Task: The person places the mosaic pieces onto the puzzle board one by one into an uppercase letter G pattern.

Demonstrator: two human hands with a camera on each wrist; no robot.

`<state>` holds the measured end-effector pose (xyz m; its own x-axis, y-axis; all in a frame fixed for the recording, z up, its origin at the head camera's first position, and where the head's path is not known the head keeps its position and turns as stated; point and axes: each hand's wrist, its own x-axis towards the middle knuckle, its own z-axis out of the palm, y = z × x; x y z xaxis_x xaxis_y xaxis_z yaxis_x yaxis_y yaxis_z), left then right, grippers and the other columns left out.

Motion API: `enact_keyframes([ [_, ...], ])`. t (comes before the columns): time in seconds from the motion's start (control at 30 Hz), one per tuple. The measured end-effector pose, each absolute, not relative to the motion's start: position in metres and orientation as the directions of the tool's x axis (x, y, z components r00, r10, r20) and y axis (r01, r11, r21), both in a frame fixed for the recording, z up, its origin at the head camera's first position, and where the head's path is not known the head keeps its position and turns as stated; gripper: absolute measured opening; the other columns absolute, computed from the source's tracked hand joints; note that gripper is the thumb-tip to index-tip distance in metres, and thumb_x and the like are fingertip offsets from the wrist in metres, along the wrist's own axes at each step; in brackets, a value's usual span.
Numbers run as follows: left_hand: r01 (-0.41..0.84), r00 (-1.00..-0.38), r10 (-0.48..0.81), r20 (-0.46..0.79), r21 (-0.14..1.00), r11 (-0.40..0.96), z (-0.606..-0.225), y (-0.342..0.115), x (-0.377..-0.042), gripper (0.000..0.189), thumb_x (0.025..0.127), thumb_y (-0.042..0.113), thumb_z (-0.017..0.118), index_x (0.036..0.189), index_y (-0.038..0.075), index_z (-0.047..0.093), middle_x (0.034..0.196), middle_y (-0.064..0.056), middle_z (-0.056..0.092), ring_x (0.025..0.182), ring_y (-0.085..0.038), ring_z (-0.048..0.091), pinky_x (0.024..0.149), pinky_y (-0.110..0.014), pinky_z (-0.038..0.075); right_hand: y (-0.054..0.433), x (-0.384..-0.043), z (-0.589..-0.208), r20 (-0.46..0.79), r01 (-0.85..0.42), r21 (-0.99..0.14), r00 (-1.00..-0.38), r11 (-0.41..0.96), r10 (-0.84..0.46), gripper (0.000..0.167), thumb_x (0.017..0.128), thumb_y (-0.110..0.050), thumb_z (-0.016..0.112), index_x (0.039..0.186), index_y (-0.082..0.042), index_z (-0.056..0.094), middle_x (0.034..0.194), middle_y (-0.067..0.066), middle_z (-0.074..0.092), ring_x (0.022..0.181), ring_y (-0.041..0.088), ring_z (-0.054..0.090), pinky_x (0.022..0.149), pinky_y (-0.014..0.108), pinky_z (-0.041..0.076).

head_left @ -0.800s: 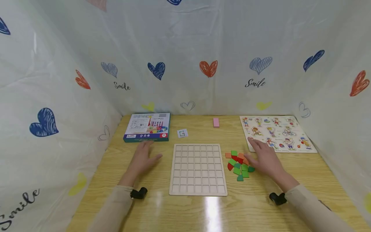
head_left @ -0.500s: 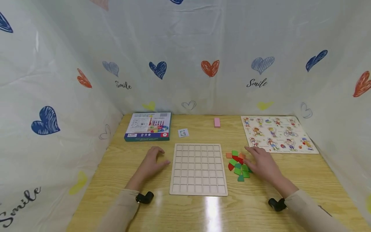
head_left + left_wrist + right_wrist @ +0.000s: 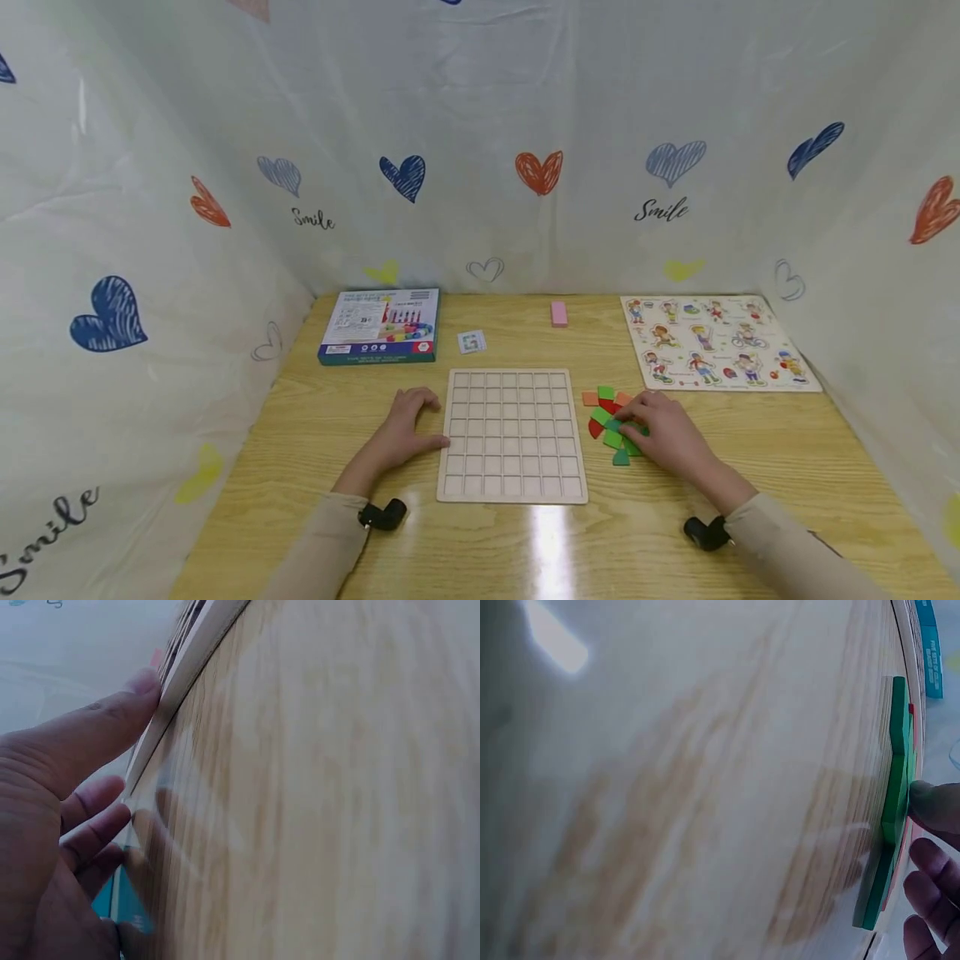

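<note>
Along the far part of the wooden surface (image 3: 420, 550): cardboard box (image 3: 378, 327), small printed card (image 3: 472, 342), pink block (image 3: 558, 314), picture puzzle board (image 3: 716, 343). Wooden grid board (image 3: 512, 428) lies between the hands; coloured tiles (image 3: 601, 416) lie flat just right of it, partly hidden under the right hand (image 3: 667, 429). Left hand (image 3: 405, 429): fingers loosely bent, thumb apart, touching the grid board's left edge. Right hand: thumb and forefinger bent close together at the green tiles; cannot tell whether one is pinched.

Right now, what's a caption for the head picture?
Left hand at the grid board, right hand among colorful tiles.
</note>
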<state>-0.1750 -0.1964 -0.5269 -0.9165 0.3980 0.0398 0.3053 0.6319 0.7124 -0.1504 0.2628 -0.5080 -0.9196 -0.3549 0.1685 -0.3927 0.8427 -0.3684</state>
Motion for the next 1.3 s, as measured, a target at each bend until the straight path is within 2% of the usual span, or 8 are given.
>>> enact_keyframes([
  [0.17,0.33,-0.897,0.442,0.018,0.692,0.642,-0.5268,-0.1979,-0.1763,0.07,0.081,0.036,0.087,0.137,0.007,0.055,0.15,-0.013,0.046,0.151,-0.037,0.025,0.124,-0.057,-0.003,0.2605,-0.1506,-0.5079,0.169,-0.4,-0.366,-0.916,0.84,-0.363,0.015,0.088,-0.018,0.081,0.103,-0.015,0.079,0.096,-0.002,0.063,0.093,0.023,0.057,0.081,0.048,0.05],
  [0.3,0.338,-0.876,0.482,-0.033,0.671,0.66,-0.5242,-0.1986,-0.1758,0.085,0.085,0.042,0.082,0.154,0.011,0.045,0.165,-0.013,0.03,0.156,-0.037,0.007,0.123,-0.057,-0.008,0.2581,-0.1511,-0.5073,0.168,-0.405,-0.368,-0.914,0.837,-0.369,0.017,0.088,-0.018,0.081,0.104,-0.013,0.079,0.094,-0.003,0.063,0.09,0.021,0.057,0.079,0.045,0.051],
  [0.4,0.344,-0.862,0.503,-0.062,0.658,0.67,-0.523,-0.1986,-0.1755,0.087,0.087,0.045,0.079,0.159,0.015,0.039,0.168,-0.011,0.021,0.156,-0.036,0.002,0.123,-0.057,-0.01,0.2574,-0.1519,-0.5076,0.159,-0.401,-0.372,-0.916,0.837,-0.368,0.015,0.088,-0.019,0.081,0.101,-0.013,0.078,0.093,-0.003,0.062,0.089,0.021,0.057,0.08,0.045,0.051],
  [0.6,0.348,-0.854,0.513,-0.088,0.635,0.689,-0.5218,-0.1988,-0.1754,0.087,0.089,0.046,0.077,0.16,0.016,0.036,0.17,-0.01,0.015,0.156,-0.035,-0.001,0.122,-0.056,-0.011,0.2582,-0.1548,-0.5091,0.134,-0.369,-0.415,-0.929,0.832,-0.345,0.012,0.088,-0.02,0.081,0.095,-0.015,0.072,0.092,-0.005,0.061,0.09,0.02,0.056,0.082,0.047,0.05],
  [0.77,0.361,-0.849,0.521,-0.086,0.626,0.691,-0.5224,-0.1989,-0.1759,0.089,0.089,0.045,0.077,0.161,0.014,0.033,0.17,-0.011,0.014,0.156,-0.036,-0.001,0.122,-0.056,-0.012,0.2584,-0.1557,-0.5092,0.088,-0.319,-0.494,-0.944,0.809,-0.319,0.014,0.089,-0.019,0.08,0.092,-0.017,0.067,0.091,-0.006,0.061,0.086,0.015,0.055,0.075,0.039,0.051],
  [1.1,0.377,-0.844,0.531,-0.073,0.623,0.686,-0.5236,-0.2001,-0.1757,0.09,0.089,0.045,0.076,0.161,0.013,0.033,0.17,-0.01,0.015,0.156,-0.035,-0.001,0.122,-0.056,-0.011,0.2576,-0.1547,-0.5071,0.035,-0.254,-0.576,-0.957,0.777,-0.287,0.01,0.093,-0.016,0.075,0.095,-0.016,0.065,0.088,-0.006,0.062,0.08,0.01,0.056,0.067,0.03,0.05],
  [1.3,0.375,-0.843,0.532,-0.08,0.621,0.688,-0.5235,-0.1998,-0.1764,0.09,0.089,0.045,0.076,0.161,0.012,0.033,0.17,-0.01,0.015,0.156,-0.036,-0.002,0.122,-0.056,-0.012,0.2575,-0.1575,-0.5075,0.043,-0.262,-0.598,-0.954,0.758,-0.296,0.007,0.095,-0.016,0.074,0.097,-0.016,0.067,0.084,-0.008,0.059,0.074,0.009,0.052,0.063,0.027,0.046],
])
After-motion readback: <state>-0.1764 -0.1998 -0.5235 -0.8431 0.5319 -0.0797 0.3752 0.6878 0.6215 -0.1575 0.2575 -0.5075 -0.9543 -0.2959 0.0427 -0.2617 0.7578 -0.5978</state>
